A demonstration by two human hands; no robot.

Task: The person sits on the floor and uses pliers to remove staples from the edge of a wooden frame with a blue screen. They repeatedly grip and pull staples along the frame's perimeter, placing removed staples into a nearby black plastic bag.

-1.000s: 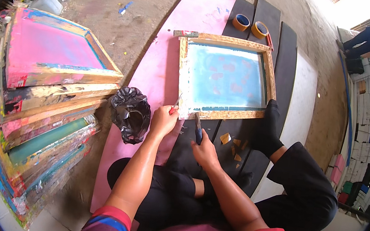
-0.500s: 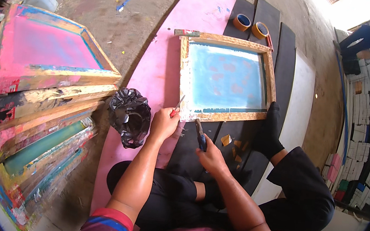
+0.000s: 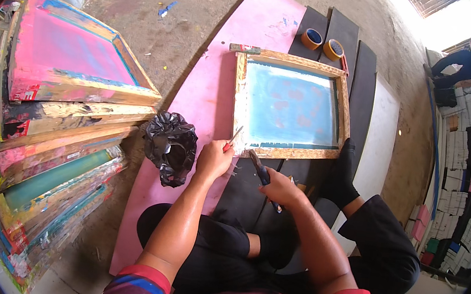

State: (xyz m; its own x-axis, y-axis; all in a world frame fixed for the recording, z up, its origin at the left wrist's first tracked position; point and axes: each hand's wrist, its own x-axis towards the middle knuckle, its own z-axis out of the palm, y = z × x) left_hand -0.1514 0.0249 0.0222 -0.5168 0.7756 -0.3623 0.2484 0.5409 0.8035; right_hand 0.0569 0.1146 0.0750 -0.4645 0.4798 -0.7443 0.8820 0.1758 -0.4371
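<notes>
So, far left of the blue-meshed wooden frame (image 3: pixel 291 108): stack of paint-stained screens (image 3: pixel 78 109), top one pink. Crumpled black plastic bag (image 3: pixel 169 149) next, left of the frame's lower left corner, on the pink board (image 3: pixel 210 88) that runs under the frame's left side. Left hand (image 3: pixel 215 157) just below that corner, fingers closed around a red-handled tool (image 3: pixel 235 136); its thin metal end points up over the corner, can't tell if touching. Frame itself lies flat, partly on pink board, partly on black boards (image 3: pixel 365 80); the mesh has pale reddish patches. Right hand (image 3: pixel 283 189) below the frame's near edge, gripping a blue-handled plier-like tool (image 3: pixel 262 171), nose aimed up-left at the same corner; contact unclear. Two tape rolls, one blue inside (image 3: pixel 311 39), one yellow-orange (image 3: pixel 333 49), stand apart beyond the frame's far edge. Black-socked foot (image 3: pixel 342 175) at its lower right corner. White board (image 3: pixel 382 121) right of frame. Well right: another person (image 3: pixel 462 64) in dark clothes, upper side; below them, stacked white bundles (image 3: pixel 459 157).
</notes>
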